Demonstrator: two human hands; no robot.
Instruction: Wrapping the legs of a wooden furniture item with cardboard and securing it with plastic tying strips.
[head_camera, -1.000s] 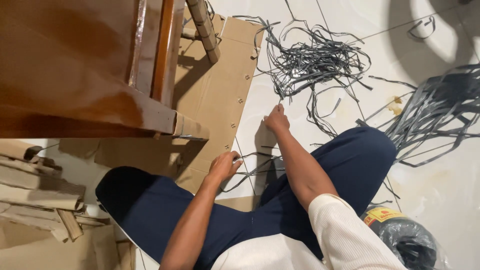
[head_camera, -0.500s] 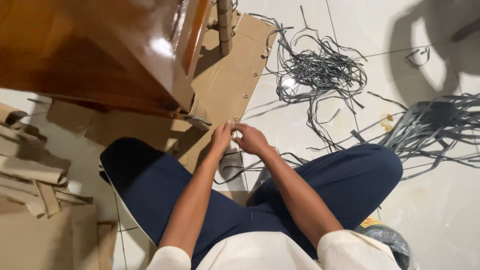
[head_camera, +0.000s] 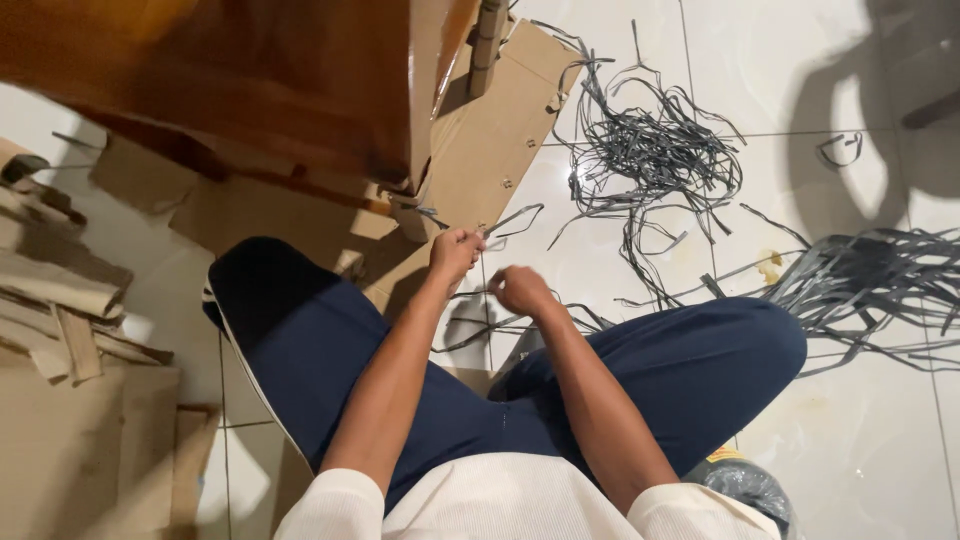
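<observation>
Just beyond the knees, the left hand (head_camera: 455, 250) pinches a grey strap (head_camera: 512, 222) running away rightward, while the closed right hand (head_camera: 520, 290) sits nearer, gripping strands trailing below.

My left hand (head_camera: 455, 250) is raised ahead of me, fingers pinched shut, forearm bare and stretched forward. My right hand (head_camera: 520, 290) sits just right of it and nearer, curled into a loose fist, elbow bent.

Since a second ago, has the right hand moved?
Yes. The right hand has pulled back from the grey strip tangle toward the knees, ending beside the left hand at the cardboard sheet's edge.
</observation>
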